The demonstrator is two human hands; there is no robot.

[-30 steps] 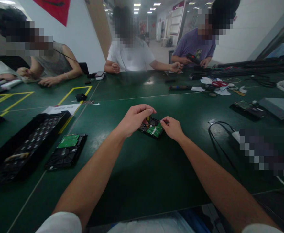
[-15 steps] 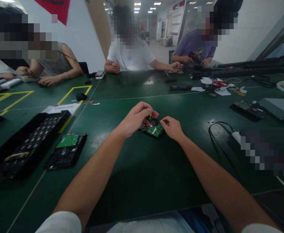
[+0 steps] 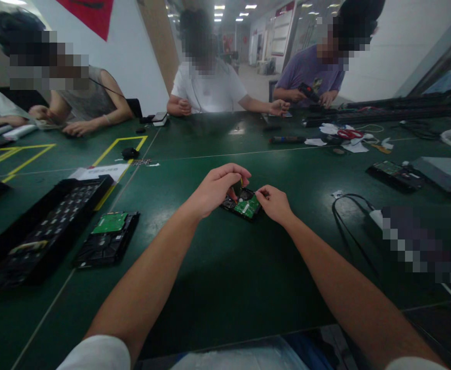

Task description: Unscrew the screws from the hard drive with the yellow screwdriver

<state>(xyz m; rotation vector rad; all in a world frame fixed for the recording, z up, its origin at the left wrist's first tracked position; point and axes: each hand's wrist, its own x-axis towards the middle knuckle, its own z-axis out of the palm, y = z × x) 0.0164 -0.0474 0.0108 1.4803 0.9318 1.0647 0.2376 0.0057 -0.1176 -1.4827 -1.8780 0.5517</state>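
Note:
A hard drive (image 3: pixel 244 206) with a green circuit board facing up lies on the green table (image 3: pixel 225 267) in front of me. My left hand (image 3: pixel 215 188) is curled over its far left corner, fingers closed round a small screwdriver (image 3: pixel 240 185) with a yellow and dark handle, tip down on the drive. My right hand (image 3: pixel 274 203) rests at the drive's right edge, thumb and fingers pinched together against it; what they pinch is too small to make out.
A second hard drive (image 3: pixel 108 239) and a long black tray (image 3: pixel 36 231) lie at the left. Black cables (image 3: pixel 349 216) and more drives (image 3: pixel 395 173) sit at the right. Three other people (image 3: pixel 210 87) work along the far side, with tools and paper scraps (image 3: pixel 341 136) near them.
My left hand has shifted slightly over the drive and turned the screwdriver handle between its fingers. The right hand and the drive stay in place.

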